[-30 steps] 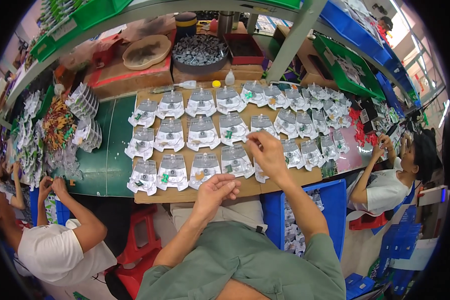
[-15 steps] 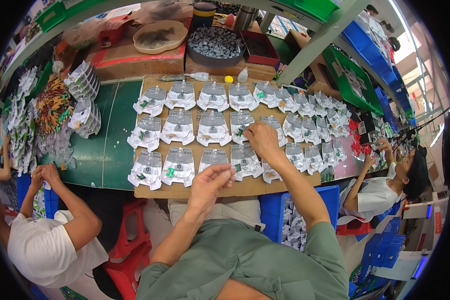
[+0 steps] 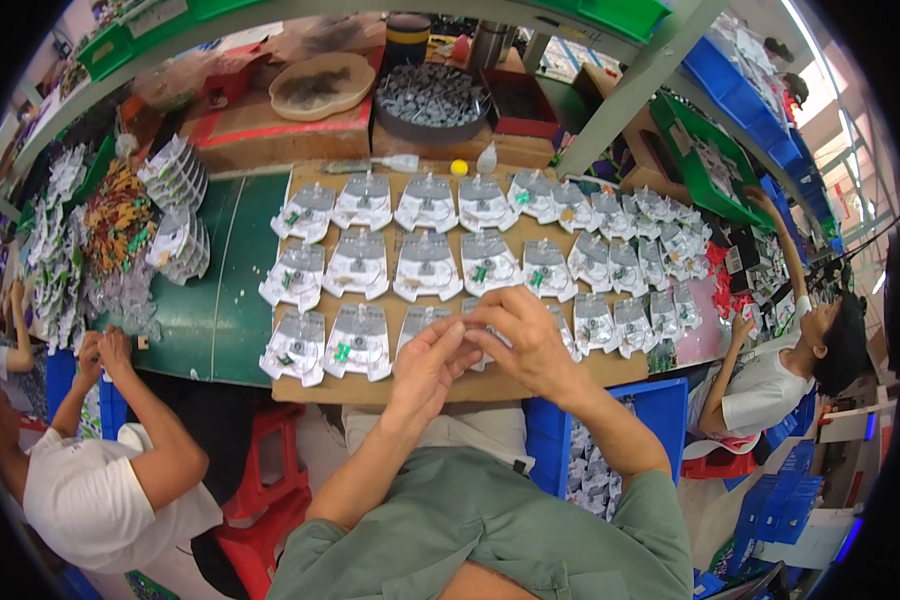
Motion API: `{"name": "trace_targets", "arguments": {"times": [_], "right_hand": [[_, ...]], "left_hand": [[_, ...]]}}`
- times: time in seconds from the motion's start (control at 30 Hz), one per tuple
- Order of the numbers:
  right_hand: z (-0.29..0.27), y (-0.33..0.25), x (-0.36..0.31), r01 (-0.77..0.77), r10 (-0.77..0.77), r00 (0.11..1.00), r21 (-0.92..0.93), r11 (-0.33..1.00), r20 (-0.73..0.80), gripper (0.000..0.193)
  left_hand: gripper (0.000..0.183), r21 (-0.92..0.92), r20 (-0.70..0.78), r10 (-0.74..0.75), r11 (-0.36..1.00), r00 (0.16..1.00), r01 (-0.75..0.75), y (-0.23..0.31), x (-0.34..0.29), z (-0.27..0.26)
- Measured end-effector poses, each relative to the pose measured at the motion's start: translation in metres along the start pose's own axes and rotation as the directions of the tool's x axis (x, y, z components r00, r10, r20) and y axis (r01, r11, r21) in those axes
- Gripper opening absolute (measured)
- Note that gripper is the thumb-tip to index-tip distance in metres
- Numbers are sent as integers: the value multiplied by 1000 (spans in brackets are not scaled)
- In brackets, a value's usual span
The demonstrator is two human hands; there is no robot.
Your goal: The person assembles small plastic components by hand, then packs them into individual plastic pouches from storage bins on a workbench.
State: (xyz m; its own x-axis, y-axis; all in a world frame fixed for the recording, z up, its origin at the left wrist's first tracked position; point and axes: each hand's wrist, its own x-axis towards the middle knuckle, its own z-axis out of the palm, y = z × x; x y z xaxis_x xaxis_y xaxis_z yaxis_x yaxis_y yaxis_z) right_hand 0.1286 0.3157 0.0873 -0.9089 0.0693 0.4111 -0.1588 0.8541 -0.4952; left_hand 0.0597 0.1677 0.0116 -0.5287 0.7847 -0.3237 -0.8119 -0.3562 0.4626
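Meeting at the middle of the clock, the left hand and the right hand have their fingertips close together over the near row of grey-and-white plastic shells. The fingers are bent like a pinch — but the spot between them is hidden, so I cannot tell what either hand grasps, if anything. One shell is partly covered by the hands. The others sit in rows on a sheet of cardboard, from 9 o'clock round past 12 to 3. Little green circuit boards lie on some of them.

A tiny part could slip and drop, because fingertips would have so little to hold. A wrist could bump a shell, because the near row is right by the hands. The boards look loose, so a knock might slide one off. A shell pushed toward 6 o'clock might fall off the edge.

A pale label is on the green tray between 10 and 11 o'clock, and the cardboard has dark print — all too small to read. I can see no brand.
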Motion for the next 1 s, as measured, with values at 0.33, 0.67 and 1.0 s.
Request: {"name": "trace_targets", "arguments": {"times": [0.33,0.67,1.0], "right_hand": [[-10,61,52,-318,316,947,-37,947,-56,13],[33,152,98,-371,468,880,-498,784,81,16],[31,155,108,-373,465,882,-484,792,80,19]], "left_hand": [[33,25,-12,-54,998,998,54,18,6,15],[30,173,114,-140,978,984,119,18,-5,-14],[29,207,127,-159,970,979,131,18,-11,-13]]}}
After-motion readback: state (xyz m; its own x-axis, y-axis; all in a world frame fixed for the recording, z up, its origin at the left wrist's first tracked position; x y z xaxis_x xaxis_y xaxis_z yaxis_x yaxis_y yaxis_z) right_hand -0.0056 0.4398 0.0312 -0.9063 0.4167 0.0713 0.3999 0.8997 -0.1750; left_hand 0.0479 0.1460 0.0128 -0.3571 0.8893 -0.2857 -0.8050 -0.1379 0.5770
